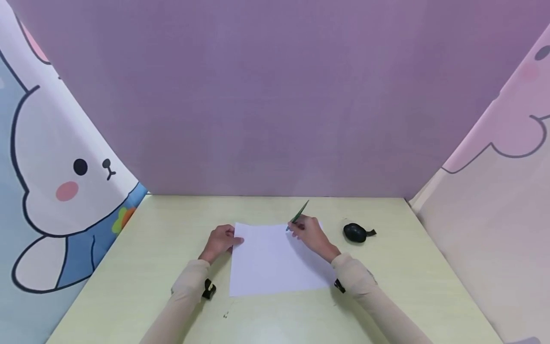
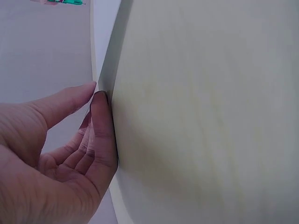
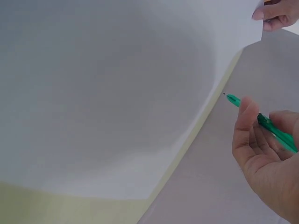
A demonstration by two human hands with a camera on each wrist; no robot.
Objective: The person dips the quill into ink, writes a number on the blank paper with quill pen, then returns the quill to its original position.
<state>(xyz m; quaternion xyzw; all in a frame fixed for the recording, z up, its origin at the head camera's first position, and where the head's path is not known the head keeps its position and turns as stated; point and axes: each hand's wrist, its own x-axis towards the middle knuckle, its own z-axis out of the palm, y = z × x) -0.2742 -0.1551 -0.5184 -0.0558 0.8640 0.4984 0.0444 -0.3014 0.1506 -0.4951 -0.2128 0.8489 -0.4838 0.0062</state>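
Note:
A sheet of white paper (image 1: 266,263) lies on the table. My left hand (image 1: 220,241) pinches its upper left edge between thumb and index finger; in the left wrist view the thumb (image 2: 70,100) meets the index finger at the paper's margin. My right hand (image 1: 313,235) holds a green pen (image 1: 299,211) above the upper right part of the sheet. The right wrist view shows the pen (image 3: 282,136) between thumb and fingers, its dark tip pointing away from the hand. Whether the tip touches the paper cannot be told.
A black oval object (image 1: 354,232) with a short strap lies on the table right of the paper. The pale yellow-green table (image 1: 172,229) ends at a purple panel (image 1: 275,95). Cartoon-printed walls (image 1: 56,143) stand at both sides. Small dark marks dot the near tabletop.

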